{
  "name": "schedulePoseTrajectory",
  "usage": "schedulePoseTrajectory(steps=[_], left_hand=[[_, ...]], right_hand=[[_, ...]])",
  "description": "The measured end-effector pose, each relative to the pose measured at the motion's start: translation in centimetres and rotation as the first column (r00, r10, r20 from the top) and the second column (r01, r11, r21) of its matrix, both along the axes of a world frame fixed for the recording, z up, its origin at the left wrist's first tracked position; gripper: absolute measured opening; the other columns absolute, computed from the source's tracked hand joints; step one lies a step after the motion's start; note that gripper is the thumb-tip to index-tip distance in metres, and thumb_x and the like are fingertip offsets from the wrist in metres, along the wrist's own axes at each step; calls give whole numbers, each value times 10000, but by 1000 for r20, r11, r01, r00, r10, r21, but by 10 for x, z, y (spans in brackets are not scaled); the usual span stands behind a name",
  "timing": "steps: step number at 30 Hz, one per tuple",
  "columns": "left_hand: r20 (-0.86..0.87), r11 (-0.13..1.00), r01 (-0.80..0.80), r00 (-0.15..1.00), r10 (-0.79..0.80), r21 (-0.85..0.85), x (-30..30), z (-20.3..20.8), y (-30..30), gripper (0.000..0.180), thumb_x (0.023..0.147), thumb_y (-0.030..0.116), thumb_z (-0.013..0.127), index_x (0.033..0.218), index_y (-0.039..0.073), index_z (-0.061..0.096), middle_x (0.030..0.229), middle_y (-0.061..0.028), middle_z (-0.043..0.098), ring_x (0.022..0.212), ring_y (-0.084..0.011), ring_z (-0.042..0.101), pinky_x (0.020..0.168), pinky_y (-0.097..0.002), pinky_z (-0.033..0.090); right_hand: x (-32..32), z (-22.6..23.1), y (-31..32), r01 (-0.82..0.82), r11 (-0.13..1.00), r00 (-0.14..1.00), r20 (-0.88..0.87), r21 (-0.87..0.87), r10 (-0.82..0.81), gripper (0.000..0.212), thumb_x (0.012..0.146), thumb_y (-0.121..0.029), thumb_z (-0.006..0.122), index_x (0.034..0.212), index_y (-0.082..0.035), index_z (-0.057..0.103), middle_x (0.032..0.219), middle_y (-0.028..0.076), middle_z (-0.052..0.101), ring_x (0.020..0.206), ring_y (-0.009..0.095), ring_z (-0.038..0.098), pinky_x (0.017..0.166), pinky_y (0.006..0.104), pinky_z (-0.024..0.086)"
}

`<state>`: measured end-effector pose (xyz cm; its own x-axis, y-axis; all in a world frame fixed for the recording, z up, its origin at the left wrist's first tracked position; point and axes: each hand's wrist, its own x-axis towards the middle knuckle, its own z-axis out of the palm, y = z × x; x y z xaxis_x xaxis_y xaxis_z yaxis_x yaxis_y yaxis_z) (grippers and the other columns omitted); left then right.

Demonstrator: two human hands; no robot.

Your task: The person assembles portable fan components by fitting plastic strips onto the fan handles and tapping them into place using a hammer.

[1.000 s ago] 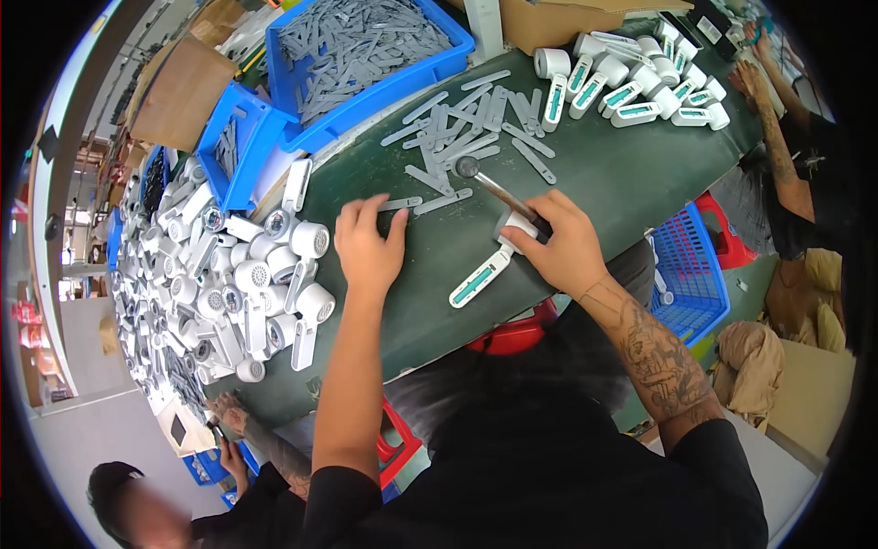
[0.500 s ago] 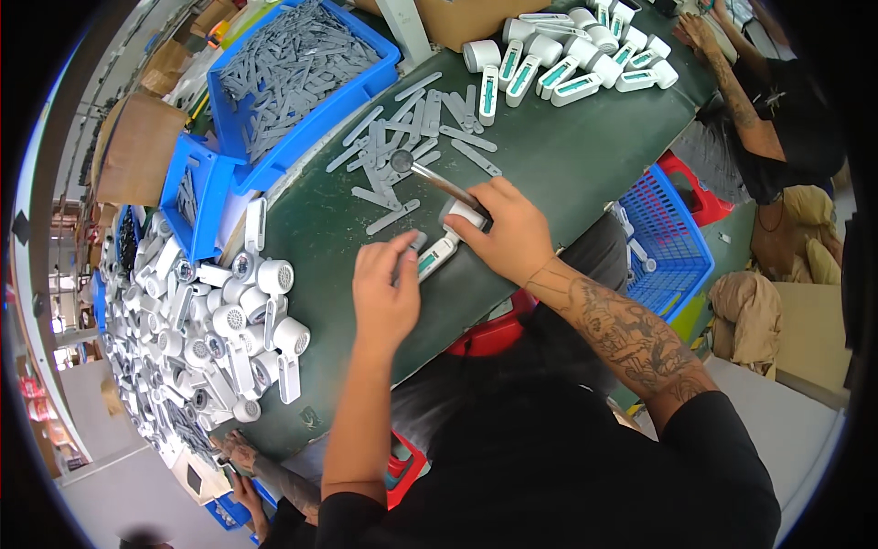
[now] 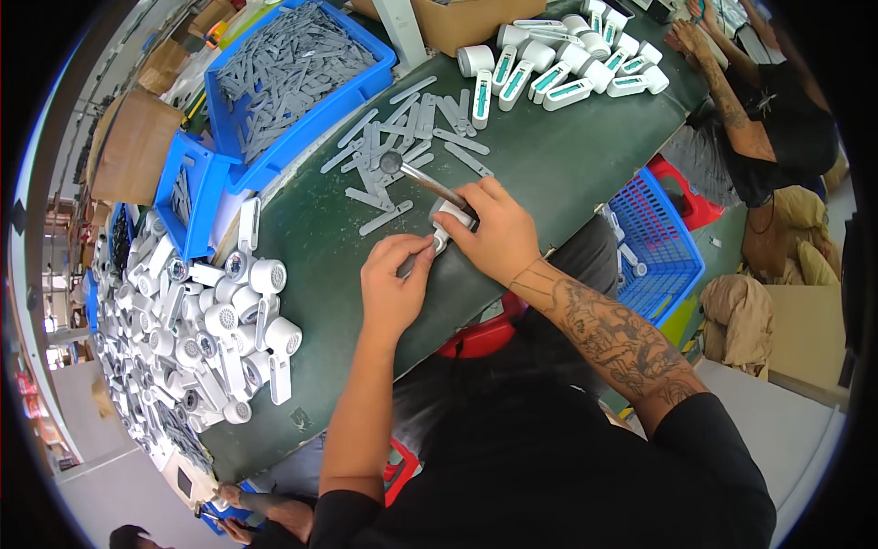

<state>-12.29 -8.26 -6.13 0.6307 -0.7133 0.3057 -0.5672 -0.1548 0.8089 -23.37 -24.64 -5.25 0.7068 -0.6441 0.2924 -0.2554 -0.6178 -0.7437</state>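
A white handheld device with a round head (image 3: 448, 218) lies on the green table in front of me. My left hand (image 3: 395, 282) is closed round its handle, thumb and fingers over it, hiding most of it. My right hand (image 3: 495, 231) grips a hammer (image 3: 430, 184) with a round metal head, which points to the far left above the table. The right thumb also presses against the device's round head. Just beyond the hammer, several loose grey flat strips (image 3: 385, 218) are scattered on the table.
A large blue bin (image 3: 373, 82) of grey strips and a smaller blue bin (image 3: 213, 174) stand at the left. Nearer lies a big pile of white devices (image 3: 219, 320). More devices with green inlays (image 3: 567, 94) lie far right, near a co-worker's arm (image 3: 732, 101). A blue basket (image 3: 681, 265) stands right.
My left hand has closed over the device's handle, covering the green inlay that showed before. The right hand still holds the hammer and has barely shifted; the whole view has moved slightly.
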Motion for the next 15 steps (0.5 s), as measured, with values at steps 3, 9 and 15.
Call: schedulePoseTrajectory(steps=[3, 9, 15], left_hand=[[-106, 999, 4, 994, 2, 52, -1, 3, -2, 145, 932, 87, 838, 1061, 24, 818, 1030, -138, 784, 924, -275, 762, 845, -366, 587], [-244, 998, -63, 968, 62, 4, 1, -6, 4, 373, 927, 117, 862, 1257, 24, 715, 1029, -140, 816, 924, -211, 785, 863, -337, 596], [-195, 999, -25, 980, 30, 24, 7, -13, 6, 388, 944, 111, 857, 1272, 23, 668, 1032, -109, 828, 928, -146, 756, 879, -316, 580]], right_hand=[[-7, 2, -7, -56, 998, 998, 38, -5, 56, 299, 992, -248, 805, 1218, -66, 733, 996, 107, 646, 842, 331, 694, 720, 413, 565], [-73, 66, 2, -241, 968, 969, -33, 68, 244, 390, 1073, -89, 645, 1462, -82, 668, 937, 143, 640, 834, 359, 667, 759, 444, 552], [-91, 38, 8, -253, 962, 946, -183, 100, 268, 381, 1087, -130, 627, 1463, -82, 669, 980, 189, 715, 913, 391, 712, 821, 452, 576]])
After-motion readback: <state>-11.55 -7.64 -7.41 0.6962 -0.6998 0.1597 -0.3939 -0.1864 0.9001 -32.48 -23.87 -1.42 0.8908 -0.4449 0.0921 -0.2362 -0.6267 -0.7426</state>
